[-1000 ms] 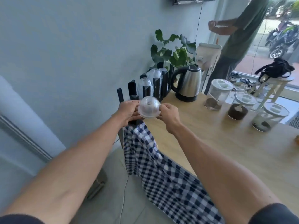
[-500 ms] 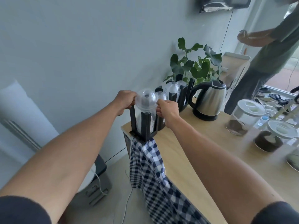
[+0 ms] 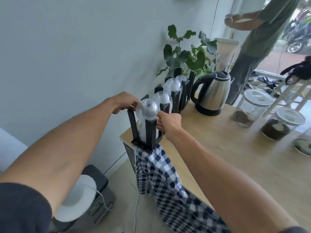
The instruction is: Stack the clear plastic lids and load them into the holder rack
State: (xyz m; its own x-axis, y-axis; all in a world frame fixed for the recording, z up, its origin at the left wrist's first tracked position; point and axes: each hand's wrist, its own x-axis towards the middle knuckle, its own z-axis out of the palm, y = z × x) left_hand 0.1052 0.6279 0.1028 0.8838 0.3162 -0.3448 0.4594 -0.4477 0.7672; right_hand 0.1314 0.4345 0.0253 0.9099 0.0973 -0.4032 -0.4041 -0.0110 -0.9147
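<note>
We see the clear domed plastic lid [image 3: 147,109] sitting at the top of the nearest slot of the black upright-post holder rack [image 3: 149,132], above a stack of clear lids already standing between the posts. Our left hand [image 3: 123,102] pinches the lid's rim at its 9 o'clock side with curled fingertips, and our right hand [image 3: 169,122] pinches the rim at 4 o'clock, thumb and forefinger closed on the edge. The rack stands at the near corner of the light wooden counter [image 3: 227,157], its further slots running toward 1 o'clock and each holding more clear lids [image 3: 172,85]. A blue-and-white checked cloth [image 3: 161,179] hangs over the counter edge at 6 o'clock from the rack. At 2 o'clock from the rack stands a stainless steel electric kettle with a black handle [image 3: 212,93], with a green leafy plant [image 3: 190,54] behind it, and at 3 o'clock are blurred clear jars with white lids [image 3: 252,106].
</note>
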